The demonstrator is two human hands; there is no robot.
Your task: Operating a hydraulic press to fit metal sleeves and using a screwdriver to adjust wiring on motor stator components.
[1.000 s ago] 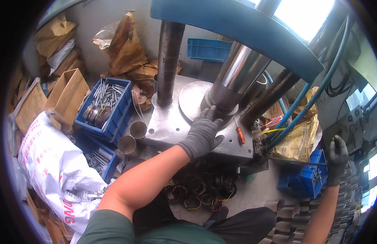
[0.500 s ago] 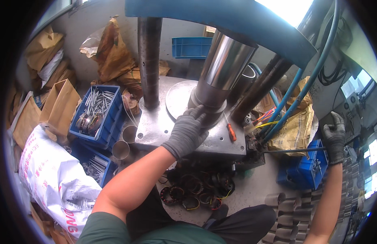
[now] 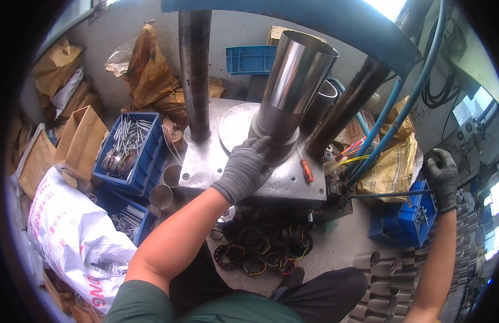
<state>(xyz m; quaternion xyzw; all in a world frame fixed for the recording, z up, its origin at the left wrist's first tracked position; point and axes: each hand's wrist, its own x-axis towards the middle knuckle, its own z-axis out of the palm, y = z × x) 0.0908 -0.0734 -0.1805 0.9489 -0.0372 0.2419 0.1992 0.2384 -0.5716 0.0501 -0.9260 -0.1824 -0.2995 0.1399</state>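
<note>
A shiny steel cylinder [image 3: 298, 81] stands slightly tilted in view on the press's metal table [image 3: 206, 167], its open upper rim showing. My left hand [image 3: 245, 166], in a grey knit glove, grips the near side of its darker lower part. A flat round plate [image 3: 236, 126] lies under and beside the cylinder. Over at the right, my gloved right hand [image 3: 442, 180] has its fingers loosely bent and apart. Its heel is at the end of a thin dark lever bar [image 3: 392, 195], not wrapped round it. An orange-handled screwdriver [image 3: 306, 171] lies right of the cylinder.
Steel posts [image 3: 194, 81] and a blue crossbeam [image 3: 292, 19] frame the table. Blue crates [image 3: 144, 161] of metal rods stand left, beside a white sack [image 3: 72, 231]. Wound coil rings [image 3: 260, 250] lie on the floor below; rows of metal sleeves [image 3: 381, 285] stand right. Blue hoses [image 3: 386, 129] hang nearby.
The cylinder's top rim now shows open, with a gap below the crossbeam where a dark part met it. My right fingers have bent down from a raised position. My left hand stays at the cylinder.
</note>
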